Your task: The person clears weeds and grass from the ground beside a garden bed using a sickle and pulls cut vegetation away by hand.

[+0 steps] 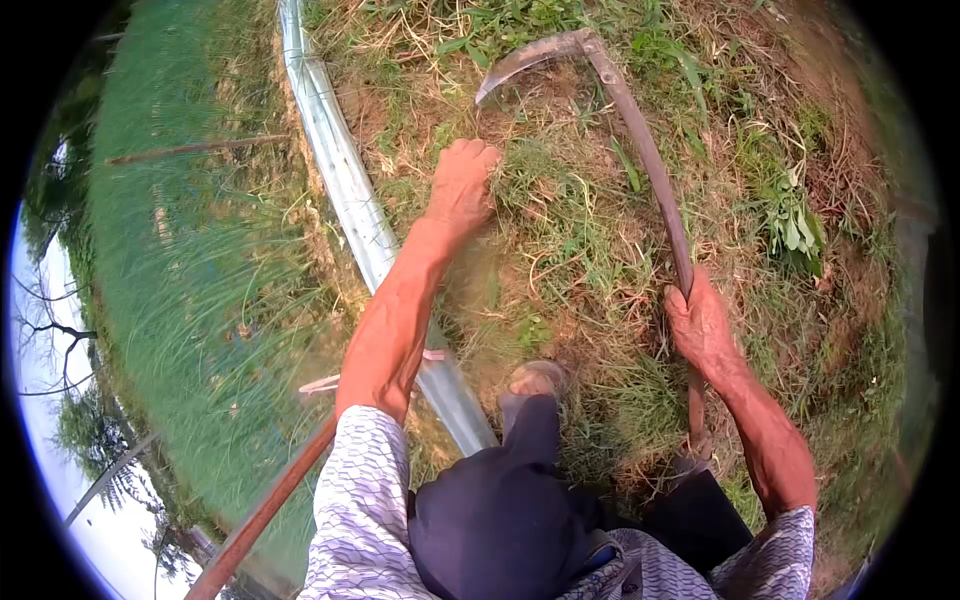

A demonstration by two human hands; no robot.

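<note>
My right hand (701, 322) is wrapped round the long wooden handle of a sickle (655, 172). The handle runs upward from that hand, and its curved metal blade points left, low over the grassy ground. Below the blade tip, my left hand (464, 184) is closed in a fist close to the grass (570, 225). Its fingers are turned down and away, so whatever they hold is hidden.
Along the left, a pale plastic sheet strip (345, 180) borders a bed of thin green plants (190, 260). A wooden pole (270, 505) slants in at lower left. My foot (537, 380) stands beside the strip. Broad-leaved weeds (797, 232) grow at right.
</note>
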